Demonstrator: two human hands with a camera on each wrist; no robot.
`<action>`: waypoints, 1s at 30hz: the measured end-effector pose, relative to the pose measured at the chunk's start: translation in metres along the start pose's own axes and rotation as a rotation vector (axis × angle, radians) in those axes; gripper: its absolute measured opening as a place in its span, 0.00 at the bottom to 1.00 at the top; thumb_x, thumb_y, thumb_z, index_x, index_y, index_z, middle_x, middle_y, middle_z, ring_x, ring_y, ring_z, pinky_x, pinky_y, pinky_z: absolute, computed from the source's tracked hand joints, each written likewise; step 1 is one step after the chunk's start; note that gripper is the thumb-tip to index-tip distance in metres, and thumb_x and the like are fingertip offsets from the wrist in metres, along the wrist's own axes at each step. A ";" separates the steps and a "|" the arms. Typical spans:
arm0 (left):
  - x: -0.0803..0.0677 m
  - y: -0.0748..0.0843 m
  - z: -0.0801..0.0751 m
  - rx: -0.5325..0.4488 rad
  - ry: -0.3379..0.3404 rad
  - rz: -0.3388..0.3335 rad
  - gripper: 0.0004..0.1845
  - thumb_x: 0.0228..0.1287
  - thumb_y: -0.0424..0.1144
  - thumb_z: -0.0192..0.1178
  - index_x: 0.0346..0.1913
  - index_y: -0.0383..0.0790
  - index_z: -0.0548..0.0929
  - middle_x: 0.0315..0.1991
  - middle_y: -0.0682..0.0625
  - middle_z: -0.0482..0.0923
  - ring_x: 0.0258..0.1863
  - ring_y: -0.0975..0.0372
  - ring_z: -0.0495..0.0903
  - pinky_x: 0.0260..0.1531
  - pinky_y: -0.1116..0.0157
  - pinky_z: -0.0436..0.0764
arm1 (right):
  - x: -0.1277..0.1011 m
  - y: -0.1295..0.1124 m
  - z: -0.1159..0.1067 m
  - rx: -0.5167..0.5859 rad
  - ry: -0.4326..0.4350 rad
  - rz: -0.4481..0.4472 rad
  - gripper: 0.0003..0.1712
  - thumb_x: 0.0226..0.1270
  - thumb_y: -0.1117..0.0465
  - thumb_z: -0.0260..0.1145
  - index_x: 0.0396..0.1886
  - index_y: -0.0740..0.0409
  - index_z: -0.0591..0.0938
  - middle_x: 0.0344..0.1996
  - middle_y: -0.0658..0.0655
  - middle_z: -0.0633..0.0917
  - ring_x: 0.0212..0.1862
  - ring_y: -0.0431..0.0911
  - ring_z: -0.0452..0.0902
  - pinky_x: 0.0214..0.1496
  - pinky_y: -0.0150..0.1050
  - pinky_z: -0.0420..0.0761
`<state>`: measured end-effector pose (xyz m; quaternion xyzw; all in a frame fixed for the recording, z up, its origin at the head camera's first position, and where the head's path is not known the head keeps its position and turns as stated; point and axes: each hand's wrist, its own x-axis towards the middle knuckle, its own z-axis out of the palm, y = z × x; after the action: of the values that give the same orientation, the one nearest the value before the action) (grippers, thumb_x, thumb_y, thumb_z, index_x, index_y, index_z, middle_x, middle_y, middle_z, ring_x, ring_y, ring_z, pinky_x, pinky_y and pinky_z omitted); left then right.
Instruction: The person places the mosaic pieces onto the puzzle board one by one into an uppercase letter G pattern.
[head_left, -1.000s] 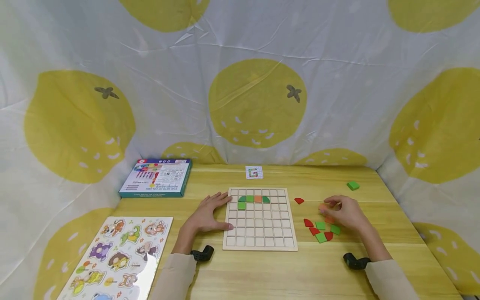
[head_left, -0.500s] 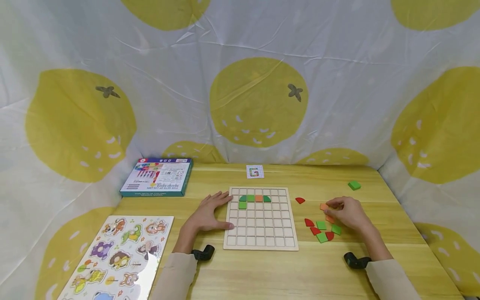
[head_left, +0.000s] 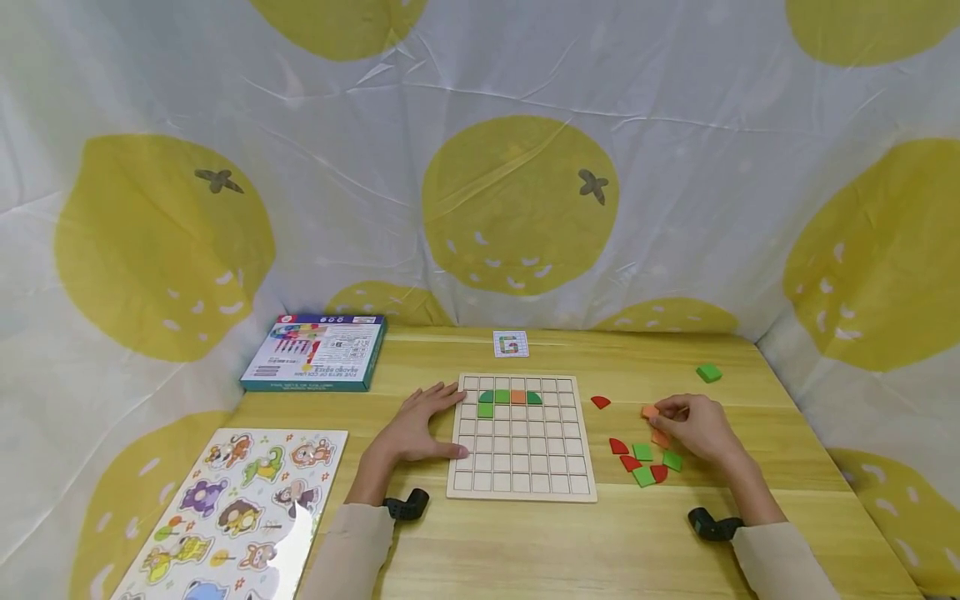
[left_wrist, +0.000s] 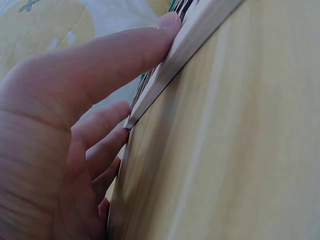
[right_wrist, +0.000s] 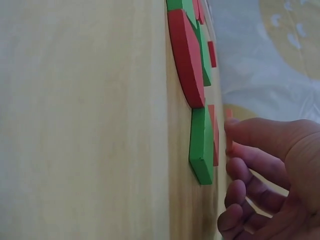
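In the head view, the left hand (head_left: 420, 429) rests at the left side of a wooden grid board (head_left: 525, 493), fingers spread, thumb on its rim. The left wrist view shows that thumb (left_wrist: 125, 47) lying over the board's edge. An orange square tile (head_left: 649, 412) is pinched between the thumb and fingers of the right hand (head_left: 699, 427), to the right of the board. A second orange tile (head_left: 660, 438) lies just below those fingers. On the board sit a green square (head_left: 502, 397), an orange square (head_left: 518, 397), two dark green curved pieces and another green square (head_left: 485, 411).
Red quarter-round pieces (head_left: 618, 447) and green squares (head_left: 643, 476) lie loose right of the board. Farther back are a green piece (head_left: 708, 373) and a pattern card (head_left: 511, 344) with a G. A boxed set (head_left: 315, 354) and an animal puzzle (head_left: 247, 500) occupy the left.
The orange tile at the right fingertips shows more plainly than a second ago, while that hand has barely shifted. The left hand stays at the board.
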<state>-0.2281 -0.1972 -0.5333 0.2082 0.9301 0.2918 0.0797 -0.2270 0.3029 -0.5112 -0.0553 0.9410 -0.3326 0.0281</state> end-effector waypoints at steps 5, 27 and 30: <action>0.001 0.000 0.000 0.001 0.000 -0.002 0.54 0.46 0.69 0.74 0.78 0.56 0.67 0.82 0.56 0.57 0.84 0.53 0.49 0.83 0.47 0.44 | 0.000 -0.003 0.000 0.001 0.015 -0.005 0.19 0.68 0.53 0.73 0.49 0.62 0.89 0.32 0.53 0.87 0.33 0.44 0.76 0.30 0.33 0.76; 0.000 -0.001 0.001 -0.006 0.022 0.002 0.52 0.47 0.68 0.74 0.77 0.56 0.71 0.81 0.54 0.60 0.83 0.52 0.51 0.83 0.46 0.46 | 0.003 -0.061 0.012 0.037 0.063 -0.135 0.16 0.65 0.55 0.76 0.47 0.59 0.90 0.36 0.55 0.84 0.33 0.45 0.73 0.24 0.33 0.71; 0.001 -0.001 0.001 -0.003 0.019 -0.002 0.52 0.47 0.67 0.74 0.77 0.56 0.70 0.81 0.54 0.59 0.84 0.53 0.50 0.83 0.46 0.45 | 0.003 -0.071 0.017 0.048 0.067 -0.163 0.15 0.64 0.56 0.77 0.46 0.59 0.90 0.35 0.54 0.85 0.33 0.45 0.74 0.26 0.33 0.72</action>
<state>-0.2287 -0.1965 -0.5348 0.2043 0.9307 0.2948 0.0717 -0.2222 0.2372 -0.4799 -0.1199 0.9256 -0.3578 -0.0293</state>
